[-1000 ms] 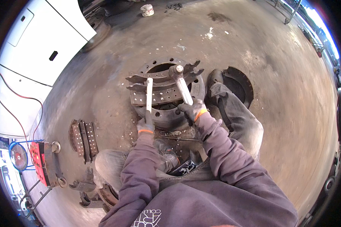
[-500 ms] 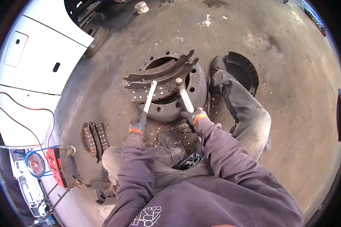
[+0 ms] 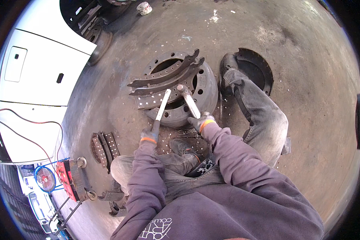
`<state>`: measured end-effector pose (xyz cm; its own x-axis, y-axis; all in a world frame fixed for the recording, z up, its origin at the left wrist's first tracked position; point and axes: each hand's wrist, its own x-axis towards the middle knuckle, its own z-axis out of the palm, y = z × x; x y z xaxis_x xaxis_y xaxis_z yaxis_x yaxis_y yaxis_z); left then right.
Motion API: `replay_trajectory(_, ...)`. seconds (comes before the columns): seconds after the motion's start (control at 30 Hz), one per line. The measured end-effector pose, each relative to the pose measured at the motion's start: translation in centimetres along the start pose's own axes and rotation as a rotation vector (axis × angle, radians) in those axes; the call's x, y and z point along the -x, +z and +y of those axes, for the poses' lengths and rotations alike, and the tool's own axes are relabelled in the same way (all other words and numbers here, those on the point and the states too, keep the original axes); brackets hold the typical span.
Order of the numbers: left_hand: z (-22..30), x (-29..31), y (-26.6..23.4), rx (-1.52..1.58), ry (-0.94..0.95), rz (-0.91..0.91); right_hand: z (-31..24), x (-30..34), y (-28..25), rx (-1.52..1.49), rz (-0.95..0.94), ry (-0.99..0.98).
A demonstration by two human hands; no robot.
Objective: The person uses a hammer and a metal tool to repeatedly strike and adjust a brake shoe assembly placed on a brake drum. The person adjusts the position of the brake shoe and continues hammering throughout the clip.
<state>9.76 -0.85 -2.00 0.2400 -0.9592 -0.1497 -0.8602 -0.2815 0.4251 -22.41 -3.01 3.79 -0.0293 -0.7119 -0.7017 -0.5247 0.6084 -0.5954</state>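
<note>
My gloved left hand (image 3: 149, 135) is closed around the dark grip of a pale-shafted tool (image 3: 163, 105), whose tip rests over or on the near brake shoe (image 3: 154, 100). In my gloved right hand (image 3: 202, 121) is a hammer (image 3: 190, 103) with a pale handle, its head a short way right of the tool's tip. The shoe has two curved dark webs and a lining dotted with holes and bright spots. It lies across a round grey brake drum (image 3: 204, 94) on the floor; contact between tip and shoe cannot be judged.
My outstretched right leg passes beside a dark curved metal cover (image 3: 255, 70). Brake shoe parts (image 3: 104, 149) lie to the left, near a red metal unit (image 3: 68, 182) and a fan (image 3: 45, 179). A white vehicle panel (image 3: 36, 68) stands at far left. Small pale bits dot the floor.
The hammer's head and the tip of the left-hand tool have come closer together over the brake shoe. The whole view has shifted slightly; both hands keep their holds.
</note>
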Motion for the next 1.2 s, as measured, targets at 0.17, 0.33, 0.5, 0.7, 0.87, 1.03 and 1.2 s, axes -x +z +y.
replay_trajectory(0.17, 6.8, 1.4, -2.5, -0.167, -0.134, -0.015, 1.7, -2.0, 0.9, -0.026, 0.020, -0.024)
replay_trajectory(0.33, 6.0, 1.8, -3.2, -0.125, -0.135, -0.027, 0.4, -1.4, 0.7, 0.021, -0.057, 0.013)
replay_trajectory(0.5, 8.5, 1.4, -3.9, -0.104, -0.130, -0.090, 3.4, -7.2, 2.4, 0.170, -0.153, -0.145)
replay_trajectory(0.7, 8.1, 2.0, -4.1, -0.124, -0.128, -0.044, -0.9, 1.4, -3.1, 0.101, 0.029, -0.654)
replay_trajectory(0.87, 7.7, 2.8, -3.6, 0.013, -0.204, -0.090, -10.3, 14.3, -10.5, -0.754, 0.100, -0.701)
replay_trajectory(1.03, 6.0, 2.0, -2.0, 0.013, -0.131, -0.136, -6.5, 2.3, -3.6, -0.372, 0.364, -0.684)
replay_trajectory(1.2, 9.2, 2.9, -4.5, -0.012, -0.170, -0.040, -3.9, -1.6, -2.6, 0.108, -0.033, -0.250)
